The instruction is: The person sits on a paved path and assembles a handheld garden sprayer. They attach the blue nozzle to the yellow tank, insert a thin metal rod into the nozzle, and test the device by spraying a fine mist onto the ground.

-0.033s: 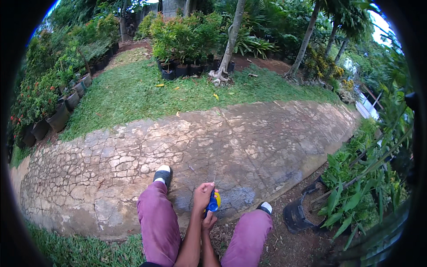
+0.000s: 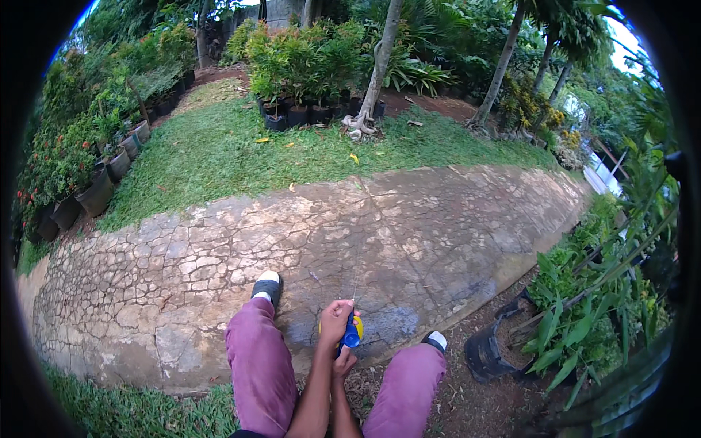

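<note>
Left hand: A person's bare left hand (image 2: 335, 319), farther forward of the two, closes around the upper part of a blue-and-yellow plastic object (image 2: 351, 340).
Right hand: The bare right hand (image 2: 345, 361), just below, wraps its fingers around the lower part of the same object.
Object: Held between the knees, above the near edge of the path, it shows a round blue part upward and a curved yellow part behind; its exact kind is hard to tell, as the hands cover most of it. A fine pale line (image 2: 355, 290) rises from its forward end.
Legs: Purple trousers (image 2: 257, 358) spread to both sides of the forearms. A dark left shoe with a white toe (image 2: 270, 286) rests on the path; a dark right shoe with a white toe (image 2: 436, 340) stands at its near edge.
Path: Cracked, pale brown stone paving (image 2: 197, 292) curves across, with a darker bluish patch (image 2: 394, 321) near the hands.
Right side: A black plastic plant pot (image 2: 483, 354) sits on brown soil off the near edge.
Far edge: Green grass (image 2: 197, 164) borders it, backed by black-potted leafy shrubs (image 2: 299, 62) and a slender grey tree trunk (image 2: 380, 73).
</note>
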A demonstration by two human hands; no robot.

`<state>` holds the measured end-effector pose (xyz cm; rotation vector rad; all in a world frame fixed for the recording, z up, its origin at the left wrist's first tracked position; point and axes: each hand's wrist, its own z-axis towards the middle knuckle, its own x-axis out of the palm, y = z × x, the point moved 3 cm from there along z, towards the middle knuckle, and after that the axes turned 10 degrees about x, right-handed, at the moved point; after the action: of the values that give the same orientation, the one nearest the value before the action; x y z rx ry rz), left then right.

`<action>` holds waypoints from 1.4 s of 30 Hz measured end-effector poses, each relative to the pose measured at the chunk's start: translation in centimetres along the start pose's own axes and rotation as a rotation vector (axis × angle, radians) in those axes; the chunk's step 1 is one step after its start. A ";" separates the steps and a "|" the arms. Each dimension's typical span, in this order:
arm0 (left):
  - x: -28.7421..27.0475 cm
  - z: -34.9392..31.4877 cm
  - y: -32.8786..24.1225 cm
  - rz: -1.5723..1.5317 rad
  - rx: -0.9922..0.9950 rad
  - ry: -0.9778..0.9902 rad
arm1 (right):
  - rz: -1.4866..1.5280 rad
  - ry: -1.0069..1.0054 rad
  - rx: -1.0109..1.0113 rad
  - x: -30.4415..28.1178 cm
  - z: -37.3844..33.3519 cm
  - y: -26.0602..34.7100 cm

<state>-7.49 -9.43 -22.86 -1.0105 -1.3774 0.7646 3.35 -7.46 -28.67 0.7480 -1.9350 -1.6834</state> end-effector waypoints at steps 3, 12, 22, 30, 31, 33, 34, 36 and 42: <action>0.6 0.1 0.2 -0.015 0.018 0.009 | -0.061 -0.051 -0.101 -0.1 0.5 0.6; -1.4 1.0 0.5 -0.063 0.039 -0.112 | -0.192 0.146 -0.003 0.2 0.6 2.7; -1.1 1.3 -0.6 0.056 -0.003 0.051 | -0.136 0.106 0.212 0.7 0.7 3.0; -0.6 1.9 0.7 0.033 -0.041 0.049 | -0.115 0.046 0.416 0.9 1.6 3.4; -0.6 1.9 0.8 0.016 -0.007 0.040 | -0.105 0.052 0.389 1.0 1.6 3.6; -0.7 1.8 1.4 -0.011 -0.025 0.007 | -0.123 0.022 0.377 1.0 1.6 3.7; -0.7 1.9 1.6 -0.018 -0.003 0.015 | -0.112 0.019 0.317 1.0 1.5 3.9; -0.8 2.0 1.9 -0.024 -0.011 0.023 | -0.157 0.012 0.328 1.0 1.4 3.9; -0.9 2.0 1.9 -0.038 -0.032 -0.004 | -0.197 -0.026 0.328 1.0 1.4 3.6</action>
<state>-9.29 -9.22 -25.16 -1.0058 -1.4127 0.7186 1.33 -6.72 -25.27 1.0732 -2.2495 -1.5042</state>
